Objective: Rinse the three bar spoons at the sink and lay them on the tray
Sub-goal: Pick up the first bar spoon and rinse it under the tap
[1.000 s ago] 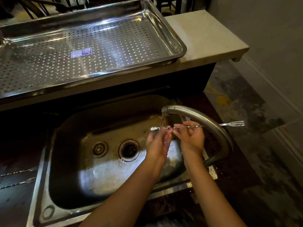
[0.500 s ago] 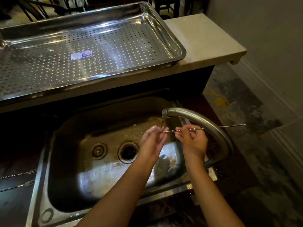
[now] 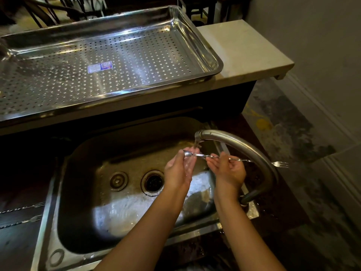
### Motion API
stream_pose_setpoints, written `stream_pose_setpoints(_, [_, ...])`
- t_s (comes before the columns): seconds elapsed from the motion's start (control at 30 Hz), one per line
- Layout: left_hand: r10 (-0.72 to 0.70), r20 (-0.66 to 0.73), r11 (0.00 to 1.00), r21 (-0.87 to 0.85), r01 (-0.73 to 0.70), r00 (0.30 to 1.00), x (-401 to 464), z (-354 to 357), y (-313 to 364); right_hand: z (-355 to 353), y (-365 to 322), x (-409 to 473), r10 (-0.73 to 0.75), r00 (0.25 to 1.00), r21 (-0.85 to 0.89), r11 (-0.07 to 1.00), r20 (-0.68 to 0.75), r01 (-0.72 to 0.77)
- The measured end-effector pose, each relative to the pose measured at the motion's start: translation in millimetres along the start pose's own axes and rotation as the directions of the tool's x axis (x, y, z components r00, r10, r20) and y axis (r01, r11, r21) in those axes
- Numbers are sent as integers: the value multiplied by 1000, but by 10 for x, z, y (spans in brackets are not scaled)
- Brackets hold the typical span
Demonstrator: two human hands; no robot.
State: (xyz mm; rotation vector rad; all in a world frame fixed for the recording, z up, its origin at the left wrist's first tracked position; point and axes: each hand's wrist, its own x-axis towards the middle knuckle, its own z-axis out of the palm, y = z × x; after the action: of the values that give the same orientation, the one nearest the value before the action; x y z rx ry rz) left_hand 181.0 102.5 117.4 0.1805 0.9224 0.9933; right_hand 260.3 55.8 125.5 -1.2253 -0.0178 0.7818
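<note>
A thin bar spoon [image 3: 213, 156] with a twisted stem and a small fork end [image 3: 280, 164] lies level under running water from the curved faucet [image 3: 242, 145]. My right hand [image 3: 227, 169] pinches its stem. My left hand [image 3: 180, 169] holds the bowl end [image 3: 188, 153] in its fingers, in the stream. Two more bar spoons [image 3: 23, 207] [image 3: 21, 222] lie on the dark counter left of the steel sink [image 3: 64, 192]. The perforated steel tray [image 3: 201, 47] sits on the raised ledge behind the sink, with no spoons in it.
The sink has a drain [image 3: 152, 182] and a smaller plug [image 3: 118, 181]; water pools in its basin. A pale stone ledge [image 3: 244, 53] carries the tray and ends at the right. The floor and a wall lie to the right. Chair legs stand behind the tray.
The spoon has shifted left under the stream and turned, so its bowl sits in my left fingers again. My left hand has closed on it after being open beside it.
</note>
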Motion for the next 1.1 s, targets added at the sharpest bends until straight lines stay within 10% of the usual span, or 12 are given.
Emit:
stream_pose_setpoints(0.47, [285, -20, 919, 291, -267, 958, -73, -155, 274, 375, 304, -237, 151, 973, -102, 986, 172, -135])
stream_pose_setpoints(1.1, [450, -163, 874, 281, -396, 878, -269, -609, 801, 146, 159, -45, 172, 955, -303, 948, 242, -95])
